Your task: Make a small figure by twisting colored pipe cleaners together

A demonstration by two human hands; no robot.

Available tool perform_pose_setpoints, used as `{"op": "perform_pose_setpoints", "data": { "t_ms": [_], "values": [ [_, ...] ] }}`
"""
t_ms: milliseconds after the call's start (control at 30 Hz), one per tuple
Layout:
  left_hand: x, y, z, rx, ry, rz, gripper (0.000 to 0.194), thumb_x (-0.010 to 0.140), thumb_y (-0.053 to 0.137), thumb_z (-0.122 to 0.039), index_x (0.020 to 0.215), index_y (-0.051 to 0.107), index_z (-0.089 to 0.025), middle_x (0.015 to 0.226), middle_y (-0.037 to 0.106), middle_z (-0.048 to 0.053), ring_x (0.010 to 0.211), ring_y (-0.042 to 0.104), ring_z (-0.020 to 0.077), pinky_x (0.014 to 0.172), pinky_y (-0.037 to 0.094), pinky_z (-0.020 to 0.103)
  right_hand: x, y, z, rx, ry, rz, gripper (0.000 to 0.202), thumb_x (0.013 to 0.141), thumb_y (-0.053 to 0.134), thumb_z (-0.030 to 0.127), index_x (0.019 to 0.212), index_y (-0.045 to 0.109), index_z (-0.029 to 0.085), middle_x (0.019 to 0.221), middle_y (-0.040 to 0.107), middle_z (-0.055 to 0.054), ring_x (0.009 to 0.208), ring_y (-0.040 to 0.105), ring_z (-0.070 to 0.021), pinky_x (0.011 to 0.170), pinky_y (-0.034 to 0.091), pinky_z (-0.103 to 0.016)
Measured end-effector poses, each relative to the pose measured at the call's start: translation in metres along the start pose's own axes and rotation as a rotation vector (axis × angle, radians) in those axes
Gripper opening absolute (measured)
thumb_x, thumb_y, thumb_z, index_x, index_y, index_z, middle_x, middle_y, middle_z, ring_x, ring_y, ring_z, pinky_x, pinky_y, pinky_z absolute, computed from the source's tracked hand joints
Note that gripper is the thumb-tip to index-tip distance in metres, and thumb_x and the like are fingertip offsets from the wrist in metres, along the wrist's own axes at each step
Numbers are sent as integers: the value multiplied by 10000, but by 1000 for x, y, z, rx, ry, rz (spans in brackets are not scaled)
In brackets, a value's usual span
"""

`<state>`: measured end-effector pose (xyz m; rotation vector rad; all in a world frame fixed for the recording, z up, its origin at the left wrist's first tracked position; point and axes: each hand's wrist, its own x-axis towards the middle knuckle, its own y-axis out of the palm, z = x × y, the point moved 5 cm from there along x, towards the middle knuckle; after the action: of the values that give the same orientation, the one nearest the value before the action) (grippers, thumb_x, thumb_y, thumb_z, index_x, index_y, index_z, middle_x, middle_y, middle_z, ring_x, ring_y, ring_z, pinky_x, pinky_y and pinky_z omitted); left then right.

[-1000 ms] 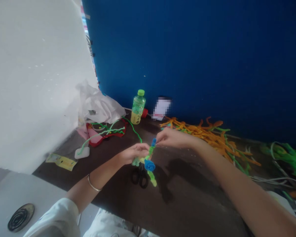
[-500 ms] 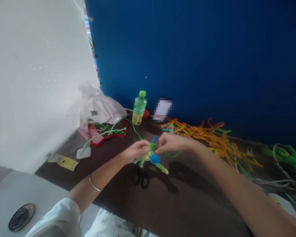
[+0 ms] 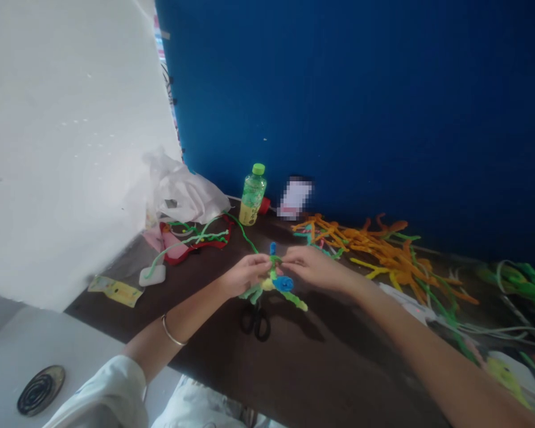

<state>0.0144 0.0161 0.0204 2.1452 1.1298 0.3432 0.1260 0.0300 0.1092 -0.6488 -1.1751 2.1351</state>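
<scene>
Between my hands, above the dark table, is a small pipe-cleaner figure in blue, green and pale yellow. My left hand pinches it from the left, with pale green fuzzy pieces hanging beneath the fingers. On the other side, my right hand is closed, thumb and index fingertip together on a green strand at the figure's upper part. A blue tip stands up between the hands, and a light green strand slants down to the right. Black-handled scissors lie on the table just below, their blades hidden.
Behind my hands stand a green-capped bottle and a phone with a blurred screen. Orange pipe-cleaner pieces pile up at the right. To the left are a white plastic bag, a white block and a yellow packet.
My right hand has shifted slightly right and its fingers have straightened toward the figure. The blue tip now points more upright. My left hand stays nearly in place.
</scene>
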Motion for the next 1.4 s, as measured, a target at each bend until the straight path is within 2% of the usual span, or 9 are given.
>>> {"op": "perform_pose_setpoints", "data": {
  "t_ms": [133,300,500,600,867,1033,1133,1233,1400],
  "values": [
    [1,0,1,-31,12,17,239,669,670,-272,824,601,-104,721,595,44,608,578,90,584,455,199,0,3,5,-3,-53,6,299,837,394,251,752,659,139,698,585,-59,663,511,-149,618,356,-247],
    [-1,-3,4,-27,-20,52,231,655,675,-262,801,633,-88,625,573,33,573,554,92,563,428,205,3,8,4,135,-63,103,243,779,422,175,768,662,137,772,639,-53,713,543,-156,653,377,-243],
    [-8,4,2,120,-126,164,295,628,678,-310,726,674,-33,525,557,50,519,527,106,526,388,224,8,8,-7,191,42,309,255,722,524,310,766,690,122,667,643,-19,591,519,-124,547,358,-214],
    [-11,10,1,218,-173,200,287,623,674,-308,678,680,-27,519,568,61,491,512,104,529,386,238,13,2,-4,167,80,348,246,676,562,307,774,699,127,666,659,-22,588,538,-126,530,362,-206],
    [-13,16,-4,276,-179,122,240,612,667,-294,601,672,-54,520,577,57,506,533,113,539,389,238,25,-19,32,-218,51,253,176,632,555,187,735,697,173,702,674,-34,630,581,-134,528,347,-200],
    [-5,4,4,198,-175,-8,217,601,682,-272,644,663,-60,539,586,61,520,546,115,514,389,219,25,-22,59,-573,13,178,173,687,522,140,707,690,173,703,661,-64,689,592,-171,559,321,-245],
    [0,-4,7,102,-114,-57,222,617,682,-264,708,645,-64,561,575,41,500,530,97,501,388,213,23,-21,72,-724,-27,149,164,728,519,133,681,676,148,727,647,-82,713,587,-181,585,313,-264],
    [1,-5,3,-5,-35,-48,197,648,664,-260,706,609,-80,592,559,21,492,511,74,486,382,195,19,-20,75,-755,-53,105,172,765,505,149,701,664,144,740,628,-77,703,574,-173,578,302,-264],
    [-1,-3,-7,-160,30,-25,181,682,645,-244,772,592,-96,650,554,9,551,526,67,531,402,181,8,-23,64,-673,-66,25,225,807,436,130,768,656,155,779,610,-66,680,547,-143,571,290,-252]
  ]
}}
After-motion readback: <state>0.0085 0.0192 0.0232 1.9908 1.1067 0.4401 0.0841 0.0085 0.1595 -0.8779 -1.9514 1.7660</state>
